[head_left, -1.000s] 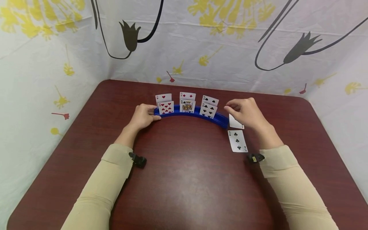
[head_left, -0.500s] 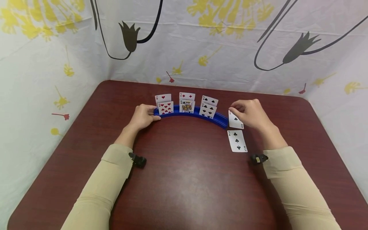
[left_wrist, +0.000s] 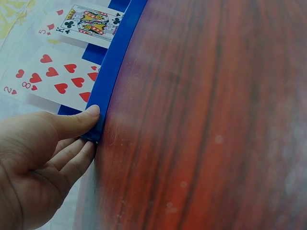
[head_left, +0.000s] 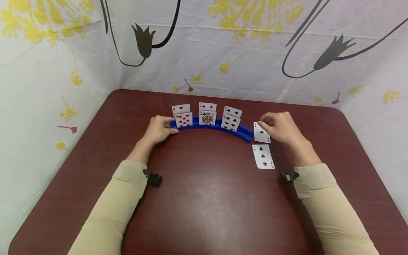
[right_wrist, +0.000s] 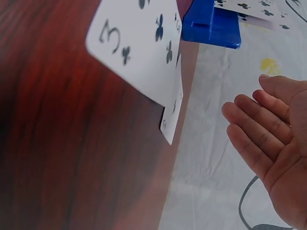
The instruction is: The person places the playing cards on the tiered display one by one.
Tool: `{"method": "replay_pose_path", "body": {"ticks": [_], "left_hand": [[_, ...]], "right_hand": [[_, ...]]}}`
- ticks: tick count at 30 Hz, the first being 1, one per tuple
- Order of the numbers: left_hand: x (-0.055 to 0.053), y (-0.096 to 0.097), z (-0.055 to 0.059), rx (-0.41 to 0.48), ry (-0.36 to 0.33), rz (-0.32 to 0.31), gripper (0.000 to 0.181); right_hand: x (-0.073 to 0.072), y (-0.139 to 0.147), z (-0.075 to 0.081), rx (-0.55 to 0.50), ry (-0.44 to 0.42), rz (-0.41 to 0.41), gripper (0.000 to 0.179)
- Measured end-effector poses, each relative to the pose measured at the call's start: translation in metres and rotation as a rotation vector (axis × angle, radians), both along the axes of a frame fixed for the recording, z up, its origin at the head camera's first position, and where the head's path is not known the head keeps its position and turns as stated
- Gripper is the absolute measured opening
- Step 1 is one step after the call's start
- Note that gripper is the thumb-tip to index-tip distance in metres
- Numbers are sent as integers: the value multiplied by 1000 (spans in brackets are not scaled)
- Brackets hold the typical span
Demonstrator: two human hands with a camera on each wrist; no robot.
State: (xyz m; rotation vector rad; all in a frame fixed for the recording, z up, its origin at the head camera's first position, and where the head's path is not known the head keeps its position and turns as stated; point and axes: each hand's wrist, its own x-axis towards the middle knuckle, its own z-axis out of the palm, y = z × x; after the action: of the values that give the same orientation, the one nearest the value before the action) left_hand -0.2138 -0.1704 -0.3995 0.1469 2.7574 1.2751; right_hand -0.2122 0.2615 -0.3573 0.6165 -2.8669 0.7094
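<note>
My left hand (head_left: 157, 129) pinches the left end of a curved blue card holder (head_left: 243, 132), thumb on its front rim and fingers behind, as the left wrist view shows. Upright in it stand three pairs of playing cards: the eight of hearts (left_wrist: 62, 79) before the two of hearts (head_left: 181, 107), the king of clubs (head_left: 207, 118) before the five of diamonds (head_left: 208, 106), and the six of clubs (head_left: 231, 122) before a five of spades (head_left: 233, 112). Over the ace of clubs (head_left: 260, 134) hovers my right hand (head_left: 280, 127), fingers loosely bent, holding nothing.
The three of clubs (head_left: 263, 156) lies face up below the ace, just off the holder's right end. Patterned white cloth (head_left: 178, 78) walls the back and sides of the dark red wooden table (head_left: 207, 198).
My right hand has drifted right and slightly toward me, away from the holder's right end, uncovering more of the ace of clubs. The left hand and the standing cards stay put.
</note>
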Motion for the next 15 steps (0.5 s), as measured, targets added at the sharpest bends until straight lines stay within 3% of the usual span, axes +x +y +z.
{"method": "replay_pose_path", "body": {"ticks": [15], "left_hand": [[0, 0, 0, 1, -6, 5, 49]], "right_hand": [[-2, 8, -8, 45, -48, -17, 19]]}}
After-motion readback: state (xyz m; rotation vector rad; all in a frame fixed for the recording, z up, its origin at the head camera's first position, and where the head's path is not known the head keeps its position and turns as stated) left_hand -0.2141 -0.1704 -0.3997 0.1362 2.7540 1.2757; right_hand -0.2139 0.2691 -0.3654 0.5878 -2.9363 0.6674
